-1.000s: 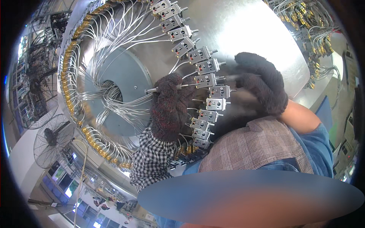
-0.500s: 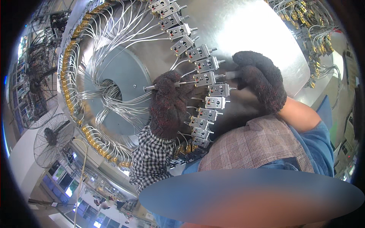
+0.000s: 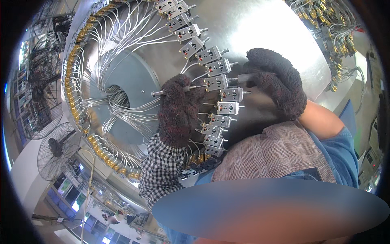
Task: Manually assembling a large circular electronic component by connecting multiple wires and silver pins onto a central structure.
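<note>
My left hand [image 3: 177, 110], in a dark knit glove, is closed round a slim metal screwdriver [image 3: 198, 86]. Its thin shaft points right and reaches the left side of a small silver metal switch box [image 3: 216, 83]. My right hand [image 3: 278, 81], gloved alike, is closed on a grey cylindrical tool [image 3: 244, 79], partly hidden by the fingers. That tool lies at the threaded stem on the same box's right side; whether it touches the stem I cannot tell. More silver boxes [image 3: 228, 108] form a curved row above and below, several with white wires on their left.
A large round metal drum [image 3: 140, 73] carries the row, with white wires [image 3: 132, 116] running from a central hole to brass-coloured terminals [image 3: 70, 85] round its rim. More wired terminals [image 3: 345, 44] hang at upper right. A caged fan [image 3: 55, 147] stands at lower left.
The row of boxes sits slightly further left in view. My right glove and its grey tool have shifted slightly up. Both hands keep their hold, and the screwdriver stays at the same box.
</note>
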Tool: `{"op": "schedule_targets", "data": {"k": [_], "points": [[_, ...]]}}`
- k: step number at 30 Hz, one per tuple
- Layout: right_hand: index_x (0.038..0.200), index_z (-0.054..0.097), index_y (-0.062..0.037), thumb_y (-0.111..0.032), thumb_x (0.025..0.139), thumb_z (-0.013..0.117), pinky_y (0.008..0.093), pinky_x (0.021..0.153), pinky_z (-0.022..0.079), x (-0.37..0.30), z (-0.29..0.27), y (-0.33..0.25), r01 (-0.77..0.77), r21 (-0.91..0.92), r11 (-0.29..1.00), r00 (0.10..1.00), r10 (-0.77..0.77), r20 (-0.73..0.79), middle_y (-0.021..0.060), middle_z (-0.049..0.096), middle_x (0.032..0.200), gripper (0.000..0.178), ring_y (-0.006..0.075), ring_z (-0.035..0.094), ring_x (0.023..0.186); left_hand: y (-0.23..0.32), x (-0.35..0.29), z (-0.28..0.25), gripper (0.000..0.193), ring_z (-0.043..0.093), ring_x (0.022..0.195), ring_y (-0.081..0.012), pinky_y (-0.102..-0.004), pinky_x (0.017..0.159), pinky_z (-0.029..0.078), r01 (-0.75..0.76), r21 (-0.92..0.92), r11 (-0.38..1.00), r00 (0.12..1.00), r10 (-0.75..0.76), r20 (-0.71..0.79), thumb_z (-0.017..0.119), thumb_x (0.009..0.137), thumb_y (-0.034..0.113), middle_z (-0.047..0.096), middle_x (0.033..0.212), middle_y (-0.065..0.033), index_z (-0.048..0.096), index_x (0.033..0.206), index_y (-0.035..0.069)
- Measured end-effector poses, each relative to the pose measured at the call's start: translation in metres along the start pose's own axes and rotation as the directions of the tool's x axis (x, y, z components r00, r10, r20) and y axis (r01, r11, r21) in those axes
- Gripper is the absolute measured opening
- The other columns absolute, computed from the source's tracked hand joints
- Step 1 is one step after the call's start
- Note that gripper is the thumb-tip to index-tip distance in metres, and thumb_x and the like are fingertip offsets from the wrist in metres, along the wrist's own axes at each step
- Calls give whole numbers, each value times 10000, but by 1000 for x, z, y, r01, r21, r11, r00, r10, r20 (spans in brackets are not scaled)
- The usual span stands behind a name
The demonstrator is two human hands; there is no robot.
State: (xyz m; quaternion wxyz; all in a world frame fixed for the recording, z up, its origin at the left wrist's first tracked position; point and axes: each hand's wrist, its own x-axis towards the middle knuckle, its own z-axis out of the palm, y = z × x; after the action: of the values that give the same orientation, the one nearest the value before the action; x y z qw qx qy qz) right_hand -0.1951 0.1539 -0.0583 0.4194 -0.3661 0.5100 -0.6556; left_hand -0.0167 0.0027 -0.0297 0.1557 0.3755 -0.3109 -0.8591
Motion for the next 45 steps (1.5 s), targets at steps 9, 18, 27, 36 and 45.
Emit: {"op": "schedule_targets", "data": {"k": [9,18,27,36,45], "points": [[1099,523,-40,-39,714,666,307,710,532,3,-1,1,197,-425,884,979,-199,39,144,571,1070,411,251,605,914,4,-3,7,251,517,1040,-365,-510,871,434,60,-24,998,998,-59,28,492,889,351,520,1148,-179,500,1007,129],[1159,513,-53,-47,722,661,302,682,527,-1,1,0,-33,-196,980,995,14,-98,124,573,1046,461,239,612,853,9,-4,8,247,510,1055,-341,-493,863,443,149,-54,987,978,-139,155,469,907,335,538,1094,-162,503,1005,111],[1151,515,-27,-12,718,624,261,517,491,0,-2,-3,-120,-445,887,993,100,-68,133,564,1035,447,160,603,606,-14,0,-16,241,525,1016,-329,-499,839,455,-285,694,661,950,292,112,462,910,284,518,1106,-157,485,1041,83],[1172,492,-20,-41,787,597,278,627,513,0,-7,-3,151,-777,612,986,-144,79,134,576,1080,399,200,628,779,-8,3,-6,289,555,983,-315,-455,825,479,-69,10,998,997,68,35,484,901,334,532,1081,-152,471,1055,89],[1196,461,-9,-61,785,610,305,780,499,3,-3,-13,110,-322,940,994,-107,26,153,579,1079,440,243,597,960,0,-1,3,414,566,956,-373,-421,728,531,32,0,999,996,-32,81,463,897,412,483,1141,-227,407,1134,77]]}}
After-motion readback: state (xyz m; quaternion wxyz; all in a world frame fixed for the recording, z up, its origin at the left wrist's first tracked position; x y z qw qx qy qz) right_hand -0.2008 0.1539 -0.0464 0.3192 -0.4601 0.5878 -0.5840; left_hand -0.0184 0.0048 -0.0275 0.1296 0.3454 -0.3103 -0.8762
